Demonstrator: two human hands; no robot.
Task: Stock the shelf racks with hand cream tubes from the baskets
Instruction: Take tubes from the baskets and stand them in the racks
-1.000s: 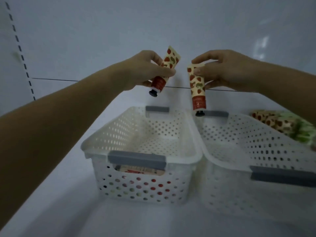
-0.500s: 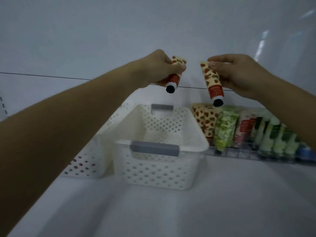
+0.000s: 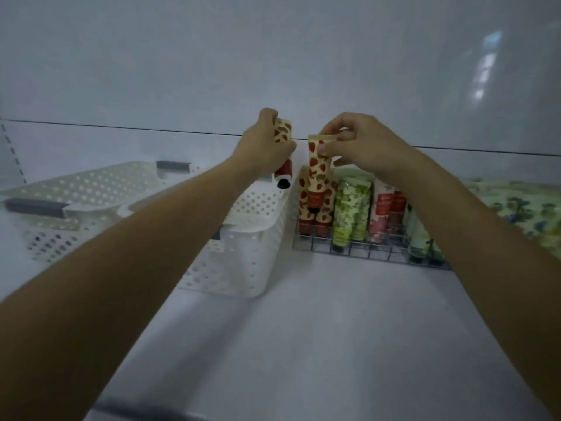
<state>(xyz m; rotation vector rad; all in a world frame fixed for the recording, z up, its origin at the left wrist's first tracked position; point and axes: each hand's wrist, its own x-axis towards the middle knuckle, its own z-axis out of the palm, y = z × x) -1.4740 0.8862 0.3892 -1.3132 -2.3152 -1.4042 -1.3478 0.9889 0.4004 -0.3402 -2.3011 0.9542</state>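
Right hand [image 3: 361, 144] is pinching a strawberry tube [image 3: 317, 165] by its crimped top, cap down, over the left end of the wire rack [image 3: 364, 253] near the shelf's [image 3: 303, 329] back edge. Left hand [image 3: 267, 147] has its fingers curled round a second strawberry tube [image 3: 283, 165], cap down, above the right rim of the white basket [image 3: 249, 238], just beside the rack. Honestly the risk I see is crowding: the stocked strawberry tubes [image 3: 305, 208] already stand tight in that end, so pushing another in could tip one into the green tubes [image 3: 349, 214] next door and domino the row. A top-only pinch also lets the cap end swing, so it might catch a wire instead of dropping into a gap. And both hands are close enough that the two tubes could bump.
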